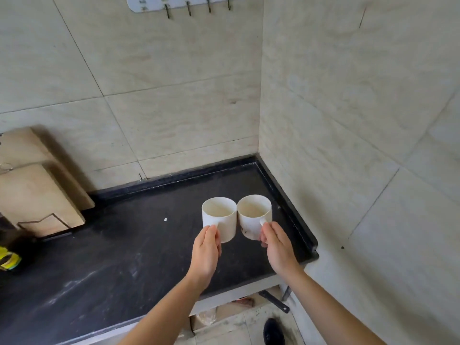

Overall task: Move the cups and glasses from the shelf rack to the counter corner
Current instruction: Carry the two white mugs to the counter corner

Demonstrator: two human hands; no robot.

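Observation:
Two white mugs hang side by side above the black counter (139,245), near its right corner where the tiled walls meet. My left hand (206,252) grips the handle of the left mug (220,217). My right hand (276,247) grips the handle of the right mug (254,215), which has a dark smudge low on its side. Both mugs stand upright, look empty, and almost touch each other. The shelf rack is out of view.
Two wooden cutting boards (37,195) lean against the back wall at the left in a wire holder. A yellow object (8,261) lies at the far left edge. A hook strip (184,3) hangs high on the wall. The counter has a raised rim (288,202) along the right.

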